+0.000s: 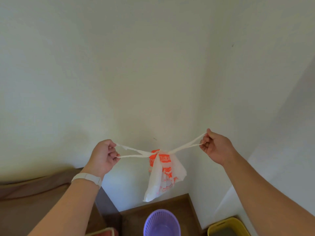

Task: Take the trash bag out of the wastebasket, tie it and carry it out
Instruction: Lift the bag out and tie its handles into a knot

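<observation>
Above the purple mesh wastebasket [162, 223], I am pulling the white, orange-printed plastic trash bag's [164, 174] handles apart, left hand [104, 156] and right hand [216, 147] each clamped on one, tightening the knot; carrying out seems next.

Home room corner: plain white walls [153, 65], wood floor [179, 206], purple mesh wastebasket [162, 223] below gripped bag, yellow bin [225, 227] right.

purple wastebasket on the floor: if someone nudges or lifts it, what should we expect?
Probably very light: the purple wastebasket is open plastic mesh and looks empty, since the trash bag hangs above it from the left hand and right hand. Likely slides or tips easily on the wooden floor. The mesh wall may flex when squeezed.
</observation>
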Action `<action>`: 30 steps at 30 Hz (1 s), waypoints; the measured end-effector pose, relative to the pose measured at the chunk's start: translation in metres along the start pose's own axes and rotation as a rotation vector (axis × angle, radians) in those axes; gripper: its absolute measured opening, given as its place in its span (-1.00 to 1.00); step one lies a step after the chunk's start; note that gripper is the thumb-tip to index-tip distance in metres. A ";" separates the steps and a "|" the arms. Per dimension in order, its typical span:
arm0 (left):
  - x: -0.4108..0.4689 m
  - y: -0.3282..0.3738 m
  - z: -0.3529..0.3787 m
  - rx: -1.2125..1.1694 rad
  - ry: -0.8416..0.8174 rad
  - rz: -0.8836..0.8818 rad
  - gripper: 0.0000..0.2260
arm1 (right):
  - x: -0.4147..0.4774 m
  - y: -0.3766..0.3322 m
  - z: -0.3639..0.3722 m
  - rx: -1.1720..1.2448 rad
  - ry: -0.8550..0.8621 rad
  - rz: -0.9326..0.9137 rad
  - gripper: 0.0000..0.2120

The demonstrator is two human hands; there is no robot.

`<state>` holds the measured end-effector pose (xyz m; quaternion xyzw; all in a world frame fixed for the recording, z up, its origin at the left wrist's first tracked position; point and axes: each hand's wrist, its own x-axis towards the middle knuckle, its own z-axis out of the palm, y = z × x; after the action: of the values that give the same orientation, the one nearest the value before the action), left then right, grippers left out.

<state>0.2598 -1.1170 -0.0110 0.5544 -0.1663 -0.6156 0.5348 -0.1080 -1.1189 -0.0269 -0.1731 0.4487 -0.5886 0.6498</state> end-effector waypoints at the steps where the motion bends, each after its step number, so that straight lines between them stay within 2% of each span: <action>1: -0.001 0.002 0.003 0.022 -0.027 0.010 -0.73 | -0.005 -0.004 0.008 -0.049 -0.072 0.001 -0.72; 5: -0.017 0.011 0.027 0.135 -0.219 0.085 -0.81 | -0.031 -0.017 0.057 -0.439 -0.424 -0.044 -0.76; 7: -0.030 0.015 0.044 0.244 -0.338 0.164 -0.84 | -0.043 -0.017 0.087 -0.660 -0.530 -0.086 -0.74; 9: -0.042 0.018 0.060 0.341 -0.442 0.246 -0.85 | -0.055 -0.017 0.116 -0.901 -0.610 -0.160 -0.79; 11: -0.052 0.019 0.072 0.405 -0.514 0.300 -0.87 | -0.067 -0.018 0.140 -1.151 -0.655 -0.266 -0.92; 14: -0.061 0.019 0.081 0.454 -0.574 0.361 -0.92 | -0.074 -0.021 0.163 -1.388 -0.632 -0.419 -0.87; 17: -0.062 0.021 0.080 0.440 -0.550 0.361 -0.88 | -0.076 -0.023 0.170 -1.444 -0.603 -0.473 -0.87; 21: -0.063 0.021 0.073 0.563 -0.551 0.313 -0.80 | -0.073 -0.013 0.169 -1.404 -0.574 -0.408 -0.93; 24: -0.065 0.020 0.068 0.758 -0.543 0.273 -0.68 | -0.068 0.002 0.164 -1.365 -0.539 -0.355 -0.91; 26: -0.064 0.016 0.064 0.882 -0.502 0.320 -0.72 | -0.066 0.013 0.158 -1.321 -0.516 -0.318 -0.96; 30: -0.059 0.010 0.054 0.740 -0.506 0.321 -0.75 | -0.066 0.036 0.148 -1.173 -0.452 -0.302 -0.93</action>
<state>0.2072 -1.0921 0.0441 0.5078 -0.5829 -0.5403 0.3325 0.0365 -1.0944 0.0506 -0.6805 0.5185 -0.2795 0.4358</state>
